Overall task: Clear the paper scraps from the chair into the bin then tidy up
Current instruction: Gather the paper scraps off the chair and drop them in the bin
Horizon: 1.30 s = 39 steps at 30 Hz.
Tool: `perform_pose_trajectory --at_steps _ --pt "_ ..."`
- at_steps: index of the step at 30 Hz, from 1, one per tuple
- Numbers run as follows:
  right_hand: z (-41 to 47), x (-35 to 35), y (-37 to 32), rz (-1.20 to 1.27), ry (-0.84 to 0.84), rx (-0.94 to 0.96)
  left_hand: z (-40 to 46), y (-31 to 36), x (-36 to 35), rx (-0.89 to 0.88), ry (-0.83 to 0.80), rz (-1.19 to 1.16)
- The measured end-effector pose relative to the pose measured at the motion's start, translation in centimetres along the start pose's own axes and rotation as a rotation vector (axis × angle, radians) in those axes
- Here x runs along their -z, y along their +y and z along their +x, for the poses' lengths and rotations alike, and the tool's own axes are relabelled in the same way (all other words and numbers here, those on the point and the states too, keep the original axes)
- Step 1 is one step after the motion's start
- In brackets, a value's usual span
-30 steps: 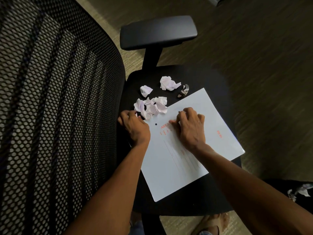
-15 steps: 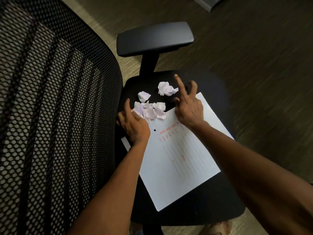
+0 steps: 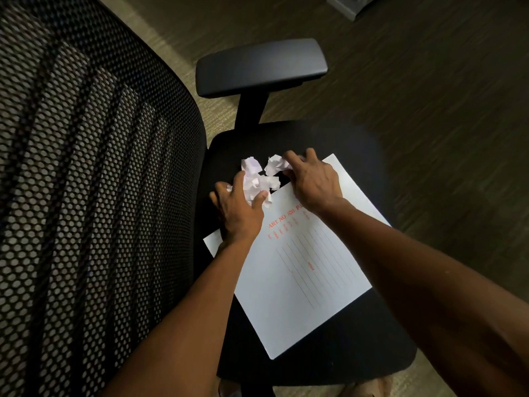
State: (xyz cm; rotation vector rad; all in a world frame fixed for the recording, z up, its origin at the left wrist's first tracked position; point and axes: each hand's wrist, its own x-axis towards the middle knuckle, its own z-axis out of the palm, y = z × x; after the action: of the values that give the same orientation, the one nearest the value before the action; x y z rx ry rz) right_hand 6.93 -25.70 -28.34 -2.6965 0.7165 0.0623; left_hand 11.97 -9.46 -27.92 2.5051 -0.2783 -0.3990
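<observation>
scraps: paper scraps (image 3: 259, 179) are lying on the chair seat (image 3: 357, 144) at the white sheet's (image 3: 300, 270) far edge | hands: left hand (image 3: 239, 209) is cupping them, fingers spread; right hand (image 3: 310, 179) is curling over the right scrap, nearer it | bin: not showing

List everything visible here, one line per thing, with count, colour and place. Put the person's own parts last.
paper scraps: several, count unclear, crumpled, white, bunched on the seat by the sheet's far edge, between the hands
sheet of paper: one, white with red print, flat on the seat
seat: one, black, centre of view
mesh backrest: one, black, left
armrest: one, black, beyond the seat
floor: dark, with a lighter strip by the chair
grey object: one, top edge, cut off
left hand: fingers curled against the scraps
right hand: fingers on the far scrap
forearms: two, bare, from the bottom edge
</observation>
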Motion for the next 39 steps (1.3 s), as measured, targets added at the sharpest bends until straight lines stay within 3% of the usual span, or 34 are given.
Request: perform_pose_trajectory --at_steps 17,20,24,30,35,39 --pt "-3.1 0.3 -2.1 0.679 0.322 -0.24 0.5 1.5 1.0 0.101 0.212 -0.235" --pt "-4.4 0.8 -2.5 0.853 0.273 -0.292 0.1 2.4 1.5 0.18 0.23 -0.451" --pt "-6.7 1.3 -3.1 1.27 0.088 -0.359 -2.1 4.4 2.2 0.21 0.08 -0.85" --pt "-10.8 2.5 -2.6 1.442 0.096 -0.429 -6.0 7.1 1.9 0.348 -0.125 -1.226" --pt "-15.3 4.0 -1.3 1.512 0.257 -0.465 -10.7 9.9 0.3 0.383 -0.257 -1.231" --pt "-18.9 5.4 1.2 1.562 0.457 -0.617 -15.9 13.1 -2.8 0.26 -0.321 -1.013"
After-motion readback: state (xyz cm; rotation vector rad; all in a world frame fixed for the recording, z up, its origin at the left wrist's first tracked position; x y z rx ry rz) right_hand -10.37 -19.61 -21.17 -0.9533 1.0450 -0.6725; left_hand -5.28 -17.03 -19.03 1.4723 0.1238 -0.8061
